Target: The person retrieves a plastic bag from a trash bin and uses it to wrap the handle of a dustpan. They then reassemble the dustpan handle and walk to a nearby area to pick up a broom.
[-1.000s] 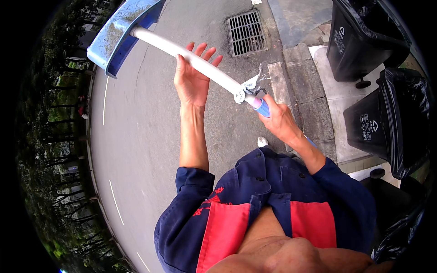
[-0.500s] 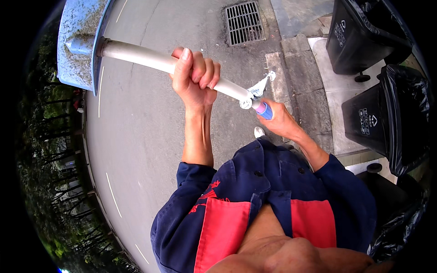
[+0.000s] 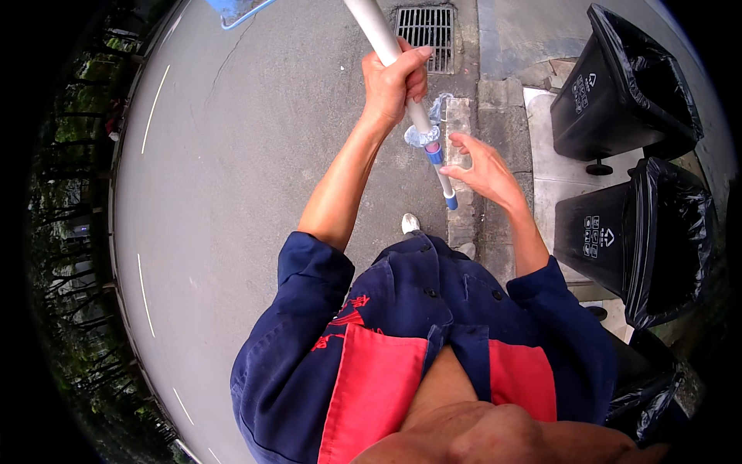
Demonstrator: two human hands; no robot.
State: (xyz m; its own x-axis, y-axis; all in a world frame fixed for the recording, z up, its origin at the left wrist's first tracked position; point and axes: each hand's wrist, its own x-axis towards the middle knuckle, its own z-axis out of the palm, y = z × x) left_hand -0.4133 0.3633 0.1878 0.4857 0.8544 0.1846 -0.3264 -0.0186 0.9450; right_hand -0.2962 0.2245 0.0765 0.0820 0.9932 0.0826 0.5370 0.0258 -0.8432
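My left hand (image 3: 393, 81) is closed around a white pole (image 3: 371, 27) that runs out past the top edge. A blue plastic scoop (image 3: 228, 11) shows partly at the top left. A crumpled pale plastic wrap (image 3: 421, 136) is round the pole's lower part. Below it are a blue grip (image 3: 434, 155) with a pink part and a thinner pale rod (image 3: 444, 182) with a blue end. My right hand (image 3: 475, 166) stands open just right of these, fingers apart and curved toward the grip.
Black wheeled bins with bag liners (image 3: 587, 108) (image 3: 587, 220) line the right side on a paved strip. A metal drain grate (image 3: 433, 39) and a stone kerb (image 3: 495, 116) are ahead. The grey road (image 3: 193, 216) fills the left, edged by trees (image 3: 73, 232).
My left hand and the pole have swung right and up, and the scoop has risen mostly out of view. My right hand has let go of the grip and opened.
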